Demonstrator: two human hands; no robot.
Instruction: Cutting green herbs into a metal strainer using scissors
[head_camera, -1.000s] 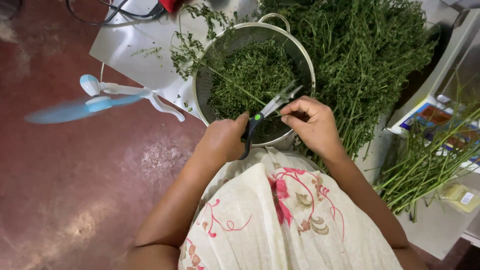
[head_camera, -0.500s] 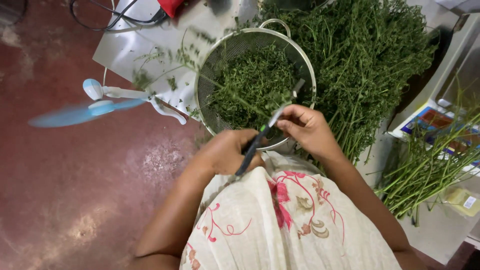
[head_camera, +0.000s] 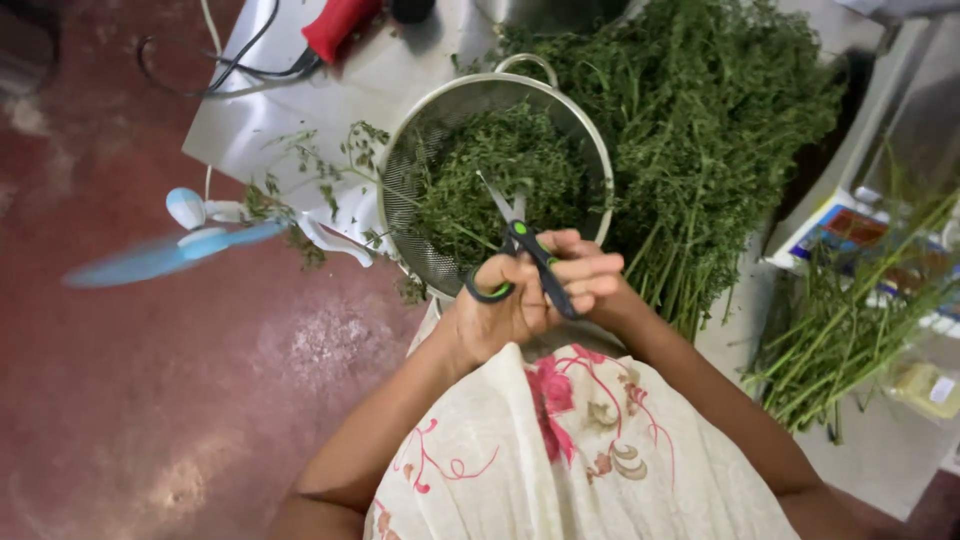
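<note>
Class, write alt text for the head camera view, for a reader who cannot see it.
Two hands, the left hand and right hand, hold green-and-black scissors over a metal colander of cut green herbs. A large pile of leafy stems lies to the right, and a small blue fan spins on the red floor to the left.

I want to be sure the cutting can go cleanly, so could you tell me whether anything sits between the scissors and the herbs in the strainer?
Nothing visible does. The scissors, held in both hands, left hand and right hand, point their blades straight over the cut herbs in the metal strainer.
</note>
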